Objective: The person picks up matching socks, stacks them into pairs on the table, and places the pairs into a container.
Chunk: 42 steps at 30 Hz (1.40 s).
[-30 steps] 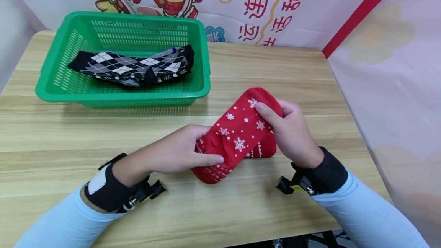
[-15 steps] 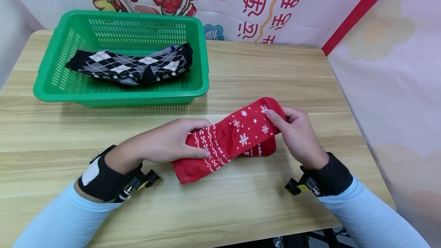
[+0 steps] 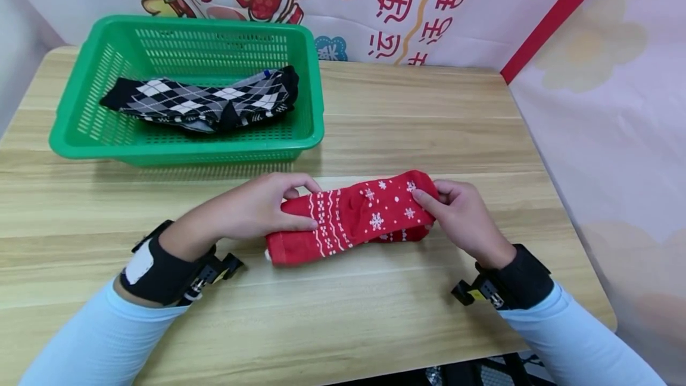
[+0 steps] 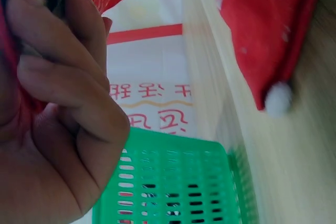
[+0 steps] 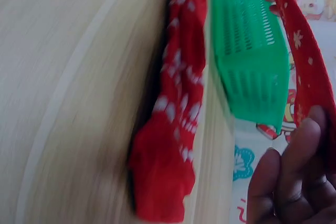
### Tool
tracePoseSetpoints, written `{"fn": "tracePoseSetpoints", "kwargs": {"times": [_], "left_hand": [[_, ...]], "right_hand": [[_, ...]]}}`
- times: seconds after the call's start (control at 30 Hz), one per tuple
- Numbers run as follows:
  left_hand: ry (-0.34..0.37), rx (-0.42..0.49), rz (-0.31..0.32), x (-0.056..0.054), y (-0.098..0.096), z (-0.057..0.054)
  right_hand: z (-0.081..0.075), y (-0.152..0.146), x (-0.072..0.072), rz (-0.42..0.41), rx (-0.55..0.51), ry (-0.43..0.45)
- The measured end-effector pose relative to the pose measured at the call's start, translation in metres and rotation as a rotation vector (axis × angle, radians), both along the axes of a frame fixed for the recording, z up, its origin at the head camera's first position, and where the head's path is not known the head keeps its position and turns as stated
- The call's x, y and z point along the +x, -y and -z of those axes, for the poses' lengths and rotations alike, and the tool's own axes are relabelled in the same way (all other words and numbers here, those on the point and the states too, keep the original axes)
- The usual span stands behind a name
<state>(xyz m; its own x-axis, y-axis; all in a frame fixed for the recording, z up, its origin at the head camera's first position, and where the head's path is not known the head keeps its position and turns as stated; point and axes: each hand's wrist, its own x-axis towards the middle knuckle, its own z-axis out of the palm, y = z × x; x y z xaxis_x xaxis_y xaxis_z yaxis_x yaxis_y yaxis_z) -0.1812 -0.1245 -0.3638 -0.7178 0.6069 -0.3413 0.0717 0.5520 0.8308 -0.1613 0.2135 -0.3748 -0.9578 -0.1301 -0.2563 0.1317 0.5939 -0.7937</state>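
Observation:
A red sock [image 3: 364, 210] with white snowflakes and a white patterned band is stretched lengthwise between both hands. My left hand [image 3: 252, 210] pinches it at the banded cuff end, thumb on top. At the other end, the thumb and fingers of my right hand [image 3: 468, 216] grip the sock's edge. Beneath lies a second red sock [image 5: 170, 129], mostly hidden by the first in the head view. The right wrist view shows a gap between the two socks. A small white pompom [image 4: 278, 99] shows at one end of the lower sock.
A green plastic basket [image 3: 187, 152] stands on the wooden table [image 3: 418, 112] at the back left. Black, grey and white argyle socks [image 3: 187, 100] lie in it. Printed cloth [image 3: 471, 34] hangs behind the table and along its right side.
The held sock has swung from a steep slant to nearly level and come down over the lower sock. My left hand has shifted left and up, now at the cuff; my right hand has lowered slightly.

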Motion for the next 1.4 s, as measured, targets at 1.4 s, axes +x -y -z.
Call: {"fn": "tracePoseSetpoints", "kwargs": {"times": [1.4], "left_hand": [[-0.318, -0.395, 0.039, -0.008, -0.001, 0.038]], "right_hand": [[0.046, -0.003, -0.015, -0.277, 0.421, -0.091]]}}
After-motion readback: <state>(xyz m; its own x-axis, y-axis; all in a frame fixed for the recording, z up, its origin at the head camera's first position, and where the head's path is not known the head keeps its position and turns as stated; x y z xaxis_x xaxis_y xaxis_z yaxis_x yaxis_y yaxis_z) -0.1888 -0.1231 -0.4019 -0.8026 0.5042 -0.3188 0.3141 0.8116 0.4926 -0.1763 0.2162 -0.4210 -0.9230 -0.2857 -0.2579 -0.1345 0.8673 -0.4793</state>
